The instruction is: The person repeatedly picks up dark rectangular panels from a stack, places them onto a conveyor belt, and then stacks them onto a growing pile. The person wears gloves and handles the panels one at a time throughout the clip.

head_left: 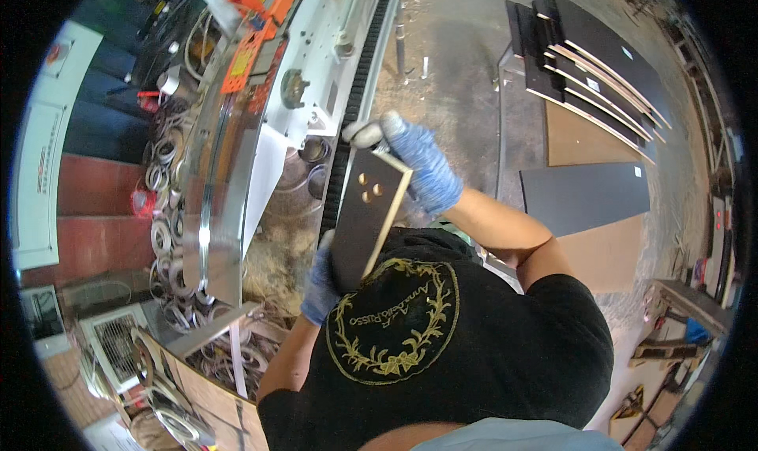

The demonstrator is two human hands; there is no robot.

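Observation:
A narrow dark board [359,222] with a pale cut edge and several round holes near its far end stands tilted in front of my chest. My left hand [320,287], in a blue-grey work glove, holds the board's lower left side; its fingers are partly hidden behind the panel. At the far end is my right hand [418,159], in a similar glove with whitish fingertips. Its fingers are bent at the board's top edge, around something small and greyish that I cannot make out.
A long machine [308,72] with a black conveyor track [365,64] runs along the left. Coiled edging strips [162,238] heap beside it. At the right, dark panels [600,64] lie stacked on a stand, with a separate dark panel [584,198] nearer.

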